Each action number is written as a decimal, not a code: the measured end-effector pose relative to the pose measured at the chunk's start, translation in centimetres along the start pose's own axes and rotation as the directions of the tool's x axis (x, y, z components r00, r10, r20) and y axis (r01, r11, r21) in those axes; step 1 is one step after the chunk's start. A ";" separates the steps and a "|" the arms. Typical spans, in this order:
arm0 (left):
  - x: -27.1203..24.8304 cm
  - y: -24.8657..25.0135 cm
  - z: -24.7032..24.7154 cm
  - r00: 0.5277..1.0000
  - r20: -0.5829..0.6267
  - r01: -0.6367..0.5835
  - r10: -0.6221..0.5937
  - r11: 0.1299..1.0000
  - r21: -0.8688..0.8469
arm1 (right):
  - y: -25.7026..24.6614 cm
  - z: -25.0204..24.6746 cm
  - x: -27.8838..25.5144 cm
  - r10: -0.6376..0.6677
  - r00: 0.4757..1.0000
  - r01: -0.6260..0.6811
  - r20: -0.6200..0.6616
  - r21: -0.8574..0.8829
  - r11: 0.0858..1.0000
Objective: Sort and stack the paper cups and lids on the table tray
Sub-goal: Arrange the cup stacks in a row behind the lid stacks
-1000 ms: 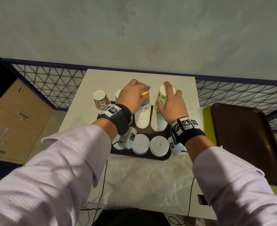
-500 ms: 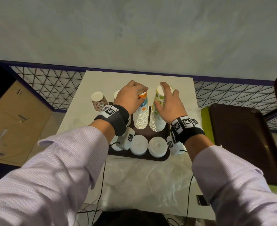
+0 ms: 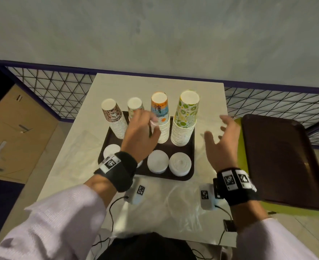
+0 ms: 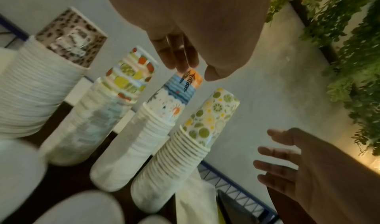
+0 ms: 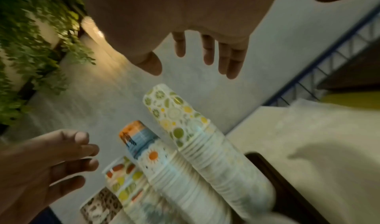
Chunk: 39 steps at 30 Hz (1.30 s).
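Observation:
A dark brown tray (image 3: pixel 179 151) on the table carries several upside-down cup stacks: leopard print (image 3: pixel 114 121), fruit print (image 3: pixel 135 106), orange and blue sunset (image 3: pixel 160 117), green citrus (image 3: pixel 185 117). White lid stacks (image 3: pixel 180 163) sit along the tray's near edge. My left hand (image 3: pixel 145 128) hovers empty over the tray in front of the sunset stack (image 4: pixel 174 97), fingers relaxed. My right hand (image 3: pixel 220 136) is open to the right of the citrus stack (image 5: pixel 185 122), off the tray, touching nothing.
A second empty brown tray (image 3: pixel 282 158) lies on a green chair at the right. Clear plastic wrap (image 3: pixel 177 199) covers the near table. A wire mesh fence (image 3: pixel 51 92) runs behind the table, a cardboard box (image 3: pixel 14 132) stands at the left.
Both hands have let go of the tops of the sunset and citrus stacks and drawn back toward me; the right hand swung out to the right of the tray.

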<state>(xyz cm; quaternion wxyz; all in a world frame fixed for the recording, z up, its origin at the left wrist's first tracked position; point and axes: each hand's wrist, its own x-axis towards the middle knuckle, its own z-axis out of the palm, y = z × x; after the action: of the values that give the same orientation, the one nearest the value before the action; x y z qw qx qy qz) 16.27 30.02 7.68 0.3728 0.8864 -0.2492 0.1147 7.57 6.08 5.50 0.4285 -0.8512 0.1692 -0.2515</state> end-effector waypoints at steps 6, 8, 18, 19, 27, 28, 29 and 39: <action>-5.8 -2.6 3.3 0.848 0.507 0.147 -0.154 0.988 0.055 | 4.7 2.5 -5.9 0.154 0.967 -0.118 0.204 -0.177 0.977; -7.0 -3.1 4.3 0.792 0.577 0.150 -0.198 0.980 0.131 | 4.9 3.2 -7.0 0.183 0.934 -0.107 0.308 -0.247 0.963; -9.3 -4.6 6.7 0.721 0.652 -0.018 -0.234 0.935 0.355 | 5.8 6.2 -8.3 0.279 0.799 -0.023 0.533 -0.437 0.899; -9.4 -4.7 6.8 0.713 0.656 -0.011 -0.246 0.932 0.361 | 6.0 6.4 -8.4 0.288 0.790 -0.020 0.541 -0.447 0.894; -10.6 -4.9 7.3 0.639 0.703 -0.001 -0.311 0.914 0.405 | 6.8 7.2 -9.1 0.295 0.776 -0.011 0.558 -0.454 0.891; -10.7 -4.9 7.3 0.638 0.705 -0.006 -0.309 0.914 0.405 | 6.9 7.3 -9.2 0.291 0.779 -0.013 0.556 -0.449 0.893; -10.8 -4.8 7.3 0.640 0.706 -0.013 -0.304 0.914 0.405 | 6.9 7.3 -9.1 0.289 0.781 -0.015 0.553 -0.446 0.895; -9.9 -4.9 7.2 0.601 0.729 -0.004 -0.326 0.912 0.411 | 7.0 8.4 -7.8 0.281 0.794 -0.007 0.539 -0.455 0.891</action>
<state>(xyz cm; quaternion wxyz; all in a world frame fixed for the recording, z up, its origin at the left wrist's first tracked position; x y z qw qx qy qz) 10.63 31.30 -4.15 0.0604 0.9188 -0.2774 -0.2742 5.50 11.38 -6.72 0.2796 -0.9435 0.1444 0.1043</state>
